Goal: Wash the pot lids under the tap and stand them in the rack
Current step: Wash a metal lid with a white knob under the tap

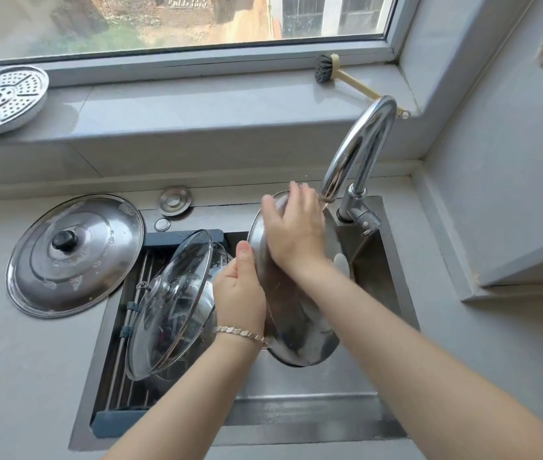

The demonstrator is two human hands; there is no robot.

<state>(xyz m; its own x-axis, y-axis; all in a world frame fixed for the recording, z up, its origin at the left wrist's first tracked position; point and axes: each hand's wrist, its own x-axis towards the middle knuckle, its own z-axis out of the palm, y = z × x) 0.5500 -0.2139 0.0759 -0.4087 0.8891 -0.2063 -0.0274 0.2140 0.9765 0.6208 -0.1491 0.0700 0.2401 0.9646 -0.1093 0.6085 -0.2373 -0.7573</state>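
Your left hand (240, 290) grips the rim of the steel lid (296, 327), held on edge over the sink (296, 410) below the tap (359, 144). Your right hand (293, 227) presses flat on it, fingers straight. A glass lid (170, 303) leans in the rack (124, 376). A knobbed lid (74, 254) lies on the worktop (14, 360).

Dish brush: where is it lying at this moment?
In the head view, the dish brush lies on the windowsill at the upper right, below the window frame and just behind the top of the tap.
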